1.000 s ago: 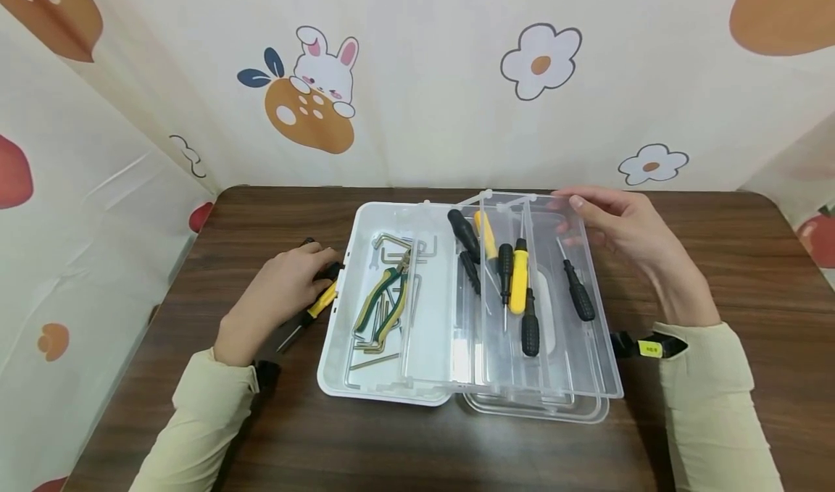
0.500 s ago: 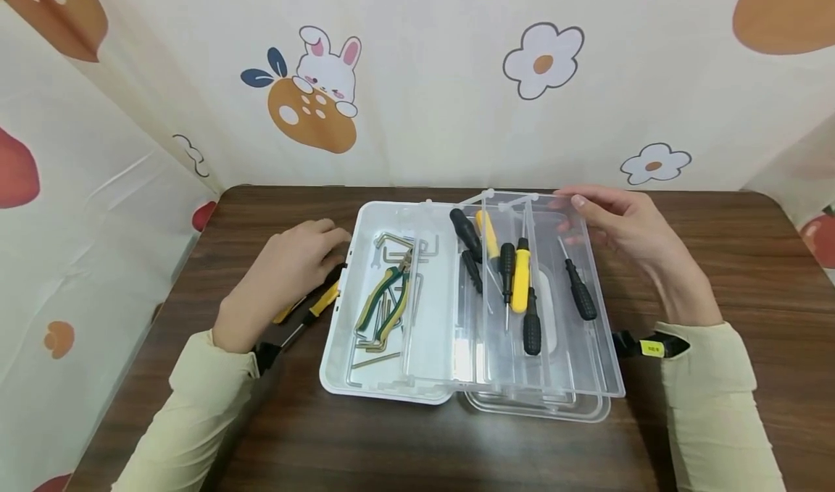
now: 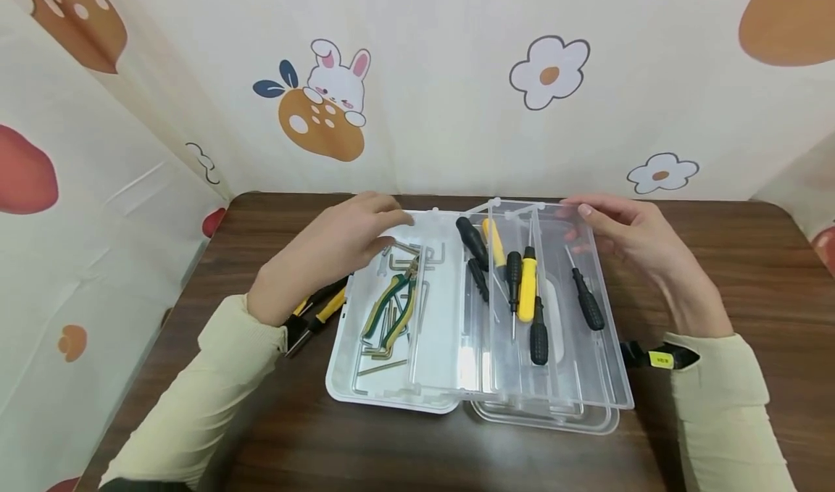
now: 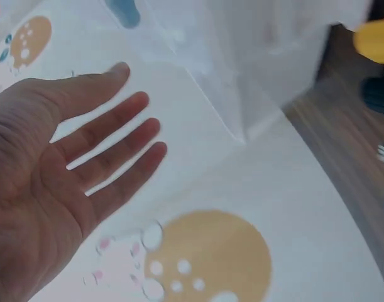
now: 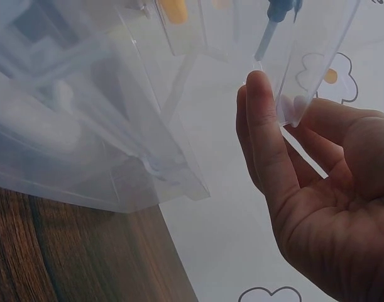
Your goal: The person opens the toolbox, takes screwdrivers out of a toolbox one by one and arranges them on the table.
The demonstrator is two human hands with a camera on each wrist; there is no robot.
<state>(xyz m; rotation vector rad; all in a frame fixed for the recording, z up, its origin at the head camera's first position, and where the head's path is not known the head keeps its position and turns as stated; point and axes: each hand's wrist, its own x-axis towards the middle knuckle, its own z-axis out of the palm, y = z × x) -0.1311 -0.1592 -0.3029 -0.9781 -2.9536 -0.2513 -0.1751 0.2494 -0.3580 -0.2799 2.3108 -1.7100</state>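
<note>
Your right hand (image 3: 626, 235) pinches the clear tray's (image 3: 587, 376) far right corner; your left hand (image 3: 339, 242), fingers spread and holding nothing, hovers over the white box (image 3: 339, 383).

both arms in pale yellow-green long sleeves with ribbed cuffs. hands bare. black strap at the right wrist (image 3: 659, 356) bears a small yellow label; black band at the left wrist (image 3: 291, 325).

The left hand (image 3: 339, 249) has left the screwdriver (image 3: 320, 314), reaching over the toolbox (image 3: 391, 398).
</note>
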